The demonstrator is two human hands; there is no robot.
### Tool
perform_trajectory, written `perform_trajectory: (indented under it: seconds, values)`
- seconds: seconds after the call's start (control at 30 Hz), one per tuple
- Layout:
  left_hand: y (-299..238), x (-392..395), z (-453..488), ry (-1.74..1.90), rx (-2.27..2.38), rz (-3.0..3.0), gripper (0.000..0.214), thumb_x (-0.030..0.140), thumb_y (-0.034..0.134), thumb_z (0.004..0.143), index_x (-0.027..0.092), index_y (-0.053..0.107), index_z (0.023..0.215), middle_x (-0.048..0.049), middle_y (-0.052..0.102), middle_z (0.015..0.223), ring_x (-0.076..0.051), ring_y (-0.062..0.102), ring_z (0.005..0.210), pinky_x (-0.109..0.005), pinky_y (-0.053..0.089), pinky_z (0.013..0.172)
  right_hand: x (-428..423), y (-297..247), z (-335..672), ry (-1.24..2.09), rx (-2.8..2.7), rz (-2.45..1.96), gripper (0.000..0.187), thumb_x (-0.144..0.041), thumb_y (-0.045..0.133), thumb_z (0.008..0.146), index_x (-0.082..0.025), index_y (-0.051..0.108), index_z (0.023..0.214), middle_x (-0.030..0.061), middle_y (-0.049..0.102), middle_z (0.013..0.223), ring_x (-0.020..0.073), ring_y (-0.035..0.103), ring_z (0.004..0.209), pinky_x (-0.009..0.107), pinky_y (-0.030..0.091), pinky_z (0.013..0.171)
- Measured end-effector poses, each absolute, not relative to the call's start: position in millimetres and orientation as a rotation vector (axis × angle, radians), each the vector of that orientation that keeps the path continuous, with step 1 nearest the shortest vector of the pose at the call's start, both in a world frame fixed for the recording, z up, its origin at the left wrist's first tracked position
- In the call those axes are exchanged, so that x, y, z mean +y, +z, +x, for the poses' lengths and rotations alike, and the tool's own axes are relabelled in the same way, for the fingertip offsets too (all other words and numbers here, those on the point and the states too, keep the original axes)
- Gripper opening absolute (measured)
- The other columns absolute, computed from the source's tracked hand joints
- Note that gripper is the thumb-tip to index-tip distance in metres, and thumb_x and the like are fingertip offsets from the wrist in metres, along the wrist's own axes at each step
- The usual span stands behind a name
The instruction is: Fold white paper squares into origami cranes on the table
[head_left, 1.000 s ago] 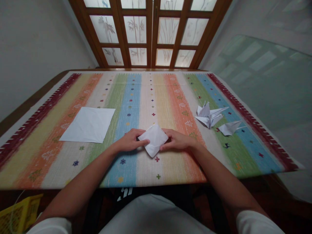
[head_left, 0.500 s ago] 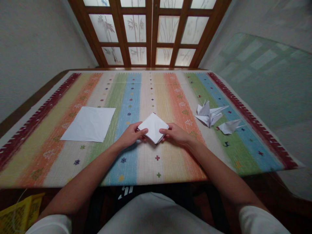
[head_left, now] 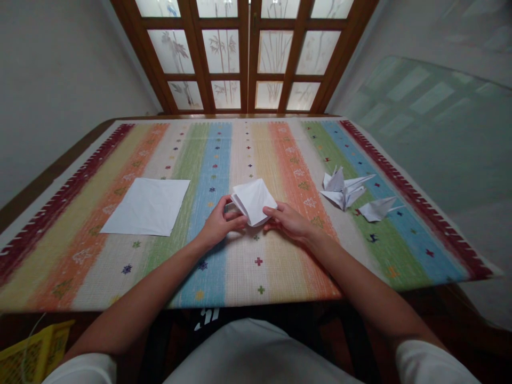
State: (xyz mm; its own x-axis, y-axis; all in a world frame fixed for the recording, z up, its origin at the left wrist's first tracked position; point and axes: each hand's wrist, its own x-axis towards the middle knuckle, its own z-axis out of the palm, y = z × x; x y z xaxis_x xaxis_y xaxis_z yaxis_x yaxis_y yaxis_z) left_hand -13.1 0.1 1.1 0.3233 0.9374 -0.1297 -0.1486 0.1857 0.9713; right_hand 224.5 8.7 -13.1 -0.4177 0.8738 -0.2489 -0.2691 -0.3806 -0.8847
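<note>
We see the person's left hand [head_left: 219, 224] curled around the left side of a folded white paper [head_left: 254, 201]; its thumb and fingers close on the layered edge, a firm pinch with the fingers only slightly parted; the right hand [head_left: 290, 221] lies lower and flatter, its fingertips [head_left: 267, 212] against the paper's near right edge; we cannot tell whether it pinches the paper or only steadies it.

The folded paper sits between the hands, over the cream stripe near the middle of a striped woven mat [head_left: 256, 277]; its layers fan open slightly on the left; we cannot tell whether it touches the mat.

Well to the left lies a flat square sheet of white paper [head_left: 146, 206]; to the right stands a paper crane [head_left: 342, 189], with a smaller folded paper bird [head_left: 376, 209] just beside it on the right; beyond the mat's far edge rises a wooden door with frosted glass panes [head_left: 248, 53], and below the near left corner sits a yellow plastic basket [head_left: 36, 352].
</note>
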Motion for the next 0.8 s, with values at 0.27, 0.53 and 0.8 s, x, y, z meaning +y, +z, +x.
perform_trajectory:
  seconds: [0.27, 0.53, 0.8]
  values:
    - [2, 8, -28, 0.784, 0.957, 1.26, 0.058, 0.031, 0.089, 0.07, 0.017, 0.069, 0.122, -0.0089, 0.075, 0.108, -0.018, 0.072, 0.074, -0.027, 0.062, 0.058, 9, -11, 230, 1.701, -1.377, -1.025, 0.044, -0.054, 0.091, 0.076, -0.016, 0.077, 0.091, 0.0059, 0.076, 0.087, 0.0175, 0.069, 0.074, 0.031, 0.059, 0.07]
    - [11, 11, -45, 0.165, 0.677, 1.478, 0.023, 0.035, 0.082, 0.082, 0.013, 0.075, 0.085, -0.0061, 0.074, 0.072, -0.016, 0.071, 0.057, -0.021, 0.053, 0.051, 6, 1, 233, 1.327, -1.895, -0.883, 0.023, -0.041, 0.083, 0.086, -0.018, 0.078, 0.086, 0.0078, 0.073, 0.106, 0.0207, 0.07, 0.093, 0.032, 0.055, 0.081]
    - [7, 3, -40, 0.18, 0.603, 1.659, 0.022, 0.034, 0.068, 0.092, 0.014, 0.072, 0.1, -0.0051, 0.073, 0.074, -0.014, 0.064, 0.055, -0.022, 0.051, 0.054, 5, 3, 232, 1.137, -2.061, -0.817, 0.02, -0.039, 0.079, 0.093, -0.02, 0.079, 0.088, 0.0095, 0.076, 0.115, 0.0231, 0.071, 0.102, 0.035, 0.054, 0.09]
